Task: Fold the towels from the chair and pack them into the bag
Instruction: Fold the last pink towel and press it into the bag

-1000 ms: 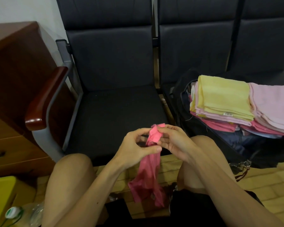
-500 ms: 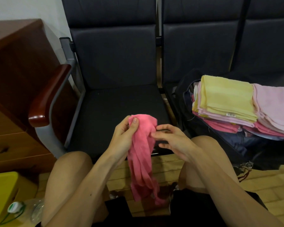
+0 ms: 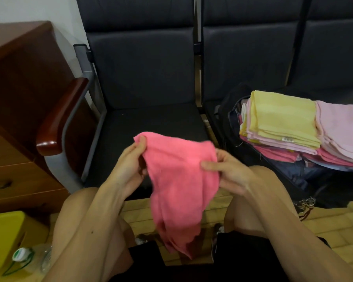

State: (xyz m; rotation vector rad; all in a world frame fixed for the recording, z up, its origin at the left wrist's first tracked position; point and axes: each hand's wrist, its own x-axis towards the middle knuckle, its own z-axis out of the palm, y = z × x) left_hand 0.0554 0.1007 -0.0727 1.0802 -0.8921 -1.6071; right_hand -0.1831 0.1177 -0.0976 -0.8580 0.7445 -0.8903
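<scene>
The coral towel (image 3: 181, 176) at the centre is one plain warm pink, with no print. At 12 o'clock the chair (image 3: 151, 123) is charcoal black; its armrest (image 3: 59, 119) is glossy red-brown on a grey frame. At 3 o'clock the bag (image 3: 234, 143) is black; the stack in it has a yellow towel (image 3: 281, 119) and a pale pink towel (image 3: 344, 127) on top, with deeper pink layers below. The cabinet (image 3: 18, 88) at 9 o'clock is dark brown wood. The floor (image 3: 334, 226) shows a tan tile grid. The box (image 3: 2, 237) at 8 o'clock is bright yellow.

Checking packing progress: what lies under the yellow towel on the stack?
Under the yellow towel lie folded pale pink towels, then darker pink towels. Whatever sits deeper in the bag is covered.
</scene>
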